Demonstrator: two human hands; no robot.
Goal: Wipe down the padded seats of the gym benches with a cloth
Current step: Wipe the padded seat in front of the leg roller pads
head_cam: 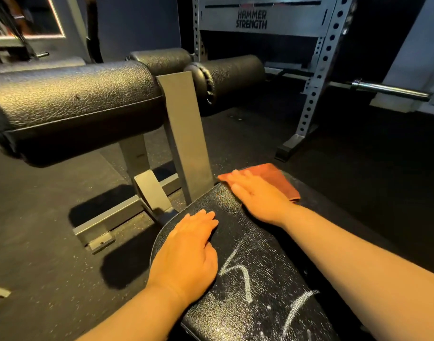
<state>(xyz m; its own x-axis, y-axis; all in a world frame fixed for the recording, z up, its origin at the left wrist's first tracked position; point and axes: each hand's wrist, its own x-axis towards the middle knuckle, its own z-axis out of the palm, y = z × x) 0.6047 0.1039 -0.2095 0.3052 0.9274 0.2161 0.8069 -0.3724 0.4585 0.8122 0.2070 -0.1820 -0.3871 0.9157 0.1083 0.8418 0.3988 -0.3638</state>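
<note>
A black padded bench seat [255, 279] runs from the bottom right toward the middle, with white chalky streaks on its near part. An orange-brown cloth [272, 178] lies flat on the seat's far end. My right hand [257, 195] presses on the cloth with straight fingers, palm down. My left hand [189, 252] rests flat on the seat's left edge, fingers straight, holding nothing.
A grey steel upright [186, 134] rises just beyond the seat's far end. Black roller pads [73, 99] sit on the left and behind. A grey perforated rack [317, 77] with a barbell end [388, 91] stands at the right. Dark rubber floor [38, 217] surrounds the bench.
</note>
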